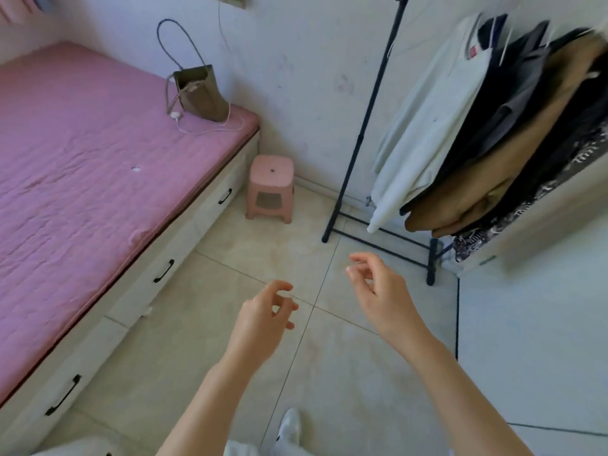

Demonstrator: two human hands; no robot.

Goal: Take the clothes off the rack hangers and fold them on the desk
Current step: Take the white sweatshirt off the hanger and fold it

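Clothes (487, 126) hang in a tight row on the rack (368, 120) at the upper right, their long axes running down from the hangers toward the floor and slanting to the lower left in this wide view. Nearest the rack's upright pole is a pale shirt (427, 126), its hem reaching down to just above the rack's base bar; behind it, away from the pole, come dark garments (513, 93) and a tan one (493, 179), then a patterned black piece (539, 205) at the far end. Both hands are held out in the air below the rack's base, well apart from the clothes. The left hand (263, 317) has loosely curled fingers and holds nothing; the right hand (381, 294), nearer the rack's foot, is likewise relaxed, fingers bent, with nothing in it. Left of the rack stands a pink stool (270, 189), and further left a bed (82, 166) with a bag (200, 93) on its near corner.
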